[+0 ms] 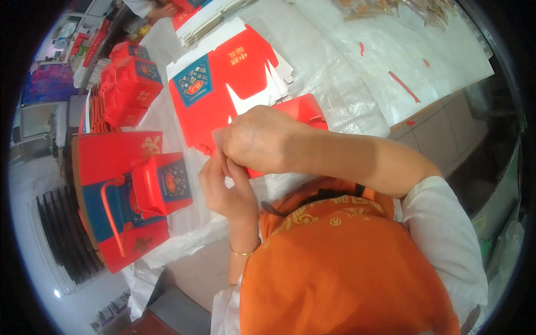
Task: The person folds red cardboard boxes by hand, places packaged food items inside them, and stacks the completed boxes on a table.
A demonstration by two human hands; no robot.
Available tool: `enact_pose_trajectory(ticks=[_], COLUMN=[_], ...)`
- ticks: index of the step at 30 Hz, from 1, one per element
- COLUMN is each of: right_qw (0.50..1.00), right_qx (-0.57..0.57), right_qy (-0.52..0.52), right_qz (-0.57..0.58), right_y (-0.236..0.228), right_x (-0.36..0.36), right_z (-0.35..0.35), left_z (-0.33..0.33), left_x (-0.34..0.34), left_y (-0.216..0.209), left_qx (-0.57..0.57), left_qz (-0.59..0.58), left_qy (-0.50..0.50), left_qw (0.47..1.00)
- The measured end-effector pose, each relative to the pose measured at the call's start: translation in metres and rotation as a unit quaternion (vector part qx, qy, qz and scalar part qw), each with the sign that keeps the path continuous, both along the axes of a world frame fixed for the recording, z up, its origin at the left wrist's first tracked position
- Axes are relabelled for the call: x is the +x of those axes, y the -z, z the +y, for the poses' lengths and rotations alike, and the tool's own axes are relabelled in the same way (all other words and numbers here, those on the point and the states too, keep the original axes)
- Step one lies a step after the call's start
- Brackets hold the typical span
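Observation:
In front of my body I have a partly folded red cardboard box (304, 109). My right hand (259, 139) is closed over its left end, with the forearm crossing above the box from the right. Just below, my left hand (226, 190) has its fingers closed on the same end, thumb up against a folded edge. The right hand hides most of the part that both hands hold. Directly behind lies a stack of flat red box blanks (245, 61), with blue picture panels and white inner flaps.
At left, several folded red boxes (131, 89) are piled up. A large red and blue carton with a handle (106, 153) stands nearer, a small red box (173, 181) against it. Red scraps (405, 86) lie at right. Another person's hand (163, 11) shows at the far end.

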State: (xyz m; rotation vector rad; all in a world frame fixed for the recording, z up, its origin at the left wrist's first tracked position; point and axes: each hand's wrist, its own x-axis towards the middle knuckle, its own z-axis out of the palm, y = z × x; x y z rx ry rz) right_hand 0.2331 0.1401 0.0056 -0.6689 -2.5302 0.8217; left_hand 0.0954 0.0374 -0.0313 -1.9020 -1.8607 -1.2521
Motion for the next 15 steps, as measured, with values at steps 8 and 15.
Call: enact_pose_trajectory(ticks=[8, 15], right_qw=[0.998, 0.998], right_qx=[0.038, 0.050], right_qy=[-0.008, -0.015], right_qz=[0.056, -0.019], right_y=[0.006, -0.008], right_x=[-0.003, -0.005], right_z=[0.000, 0.003], left_z=[-0.007, -0.004], left_x=[-0.008, -0.014], left_y=[0.012, 0.013], left_qx=[-0.002, 0.025], left_qz=[-0.064, -0.052], left_qy=[-0.002, 0.036], left_qw=[0.998, 0.998])
